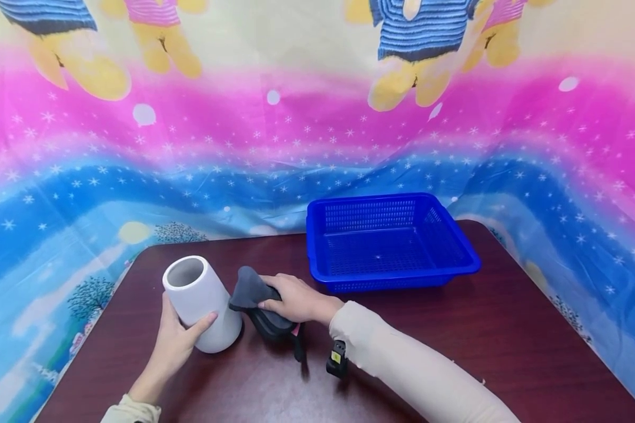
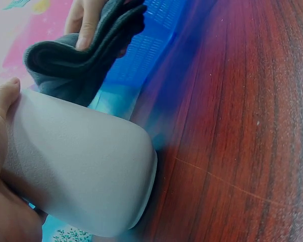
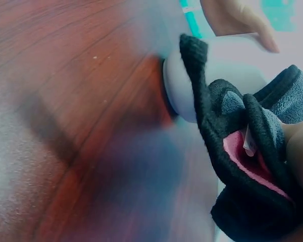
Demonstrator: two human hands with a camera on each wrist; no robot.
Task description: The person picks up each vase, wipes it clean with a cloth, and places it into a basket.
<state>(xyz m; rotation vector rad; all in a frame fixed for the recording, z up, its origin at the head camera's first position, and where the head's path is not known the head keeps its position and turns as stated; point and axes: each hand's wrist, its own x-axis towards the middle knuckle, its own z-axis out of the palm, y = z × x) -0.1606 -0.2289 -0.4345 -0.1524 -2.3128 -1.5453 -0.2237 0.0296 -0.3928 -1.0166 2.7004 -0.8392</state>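
A white tapered container (image 1: pixel 203 308), round-mouthed and hollow like a vase, leans left at the table's left side. My left hand (image 1: pixel 176 338) grips its near left side, thumb across the front. In the left wrist view the smooth white wall (image 2: pixel 86 161) and rounded base show close over the tabletop. My right hand (image 1: pixel 298 299) holds a folded dark grey cloth (image 1: pixel 254 291) against or right beside the container's right side. Black edging, a hanging loop (image 3: pixel 194 60) and a pink inner patch (image 3: pixel 242 156) of the cloth show in the right wrist view.
A blue perforated plastic basket (image 1: pixel 391 276) stands at the back right of the dark red-brown wooden table (image 1: pixel 402 329). Behind the table hangs a printed curtain (image 1: pixel 296 135) with bears and snowflakes. A small black device (image 1: pixel 337 359) sits at the right wrist.
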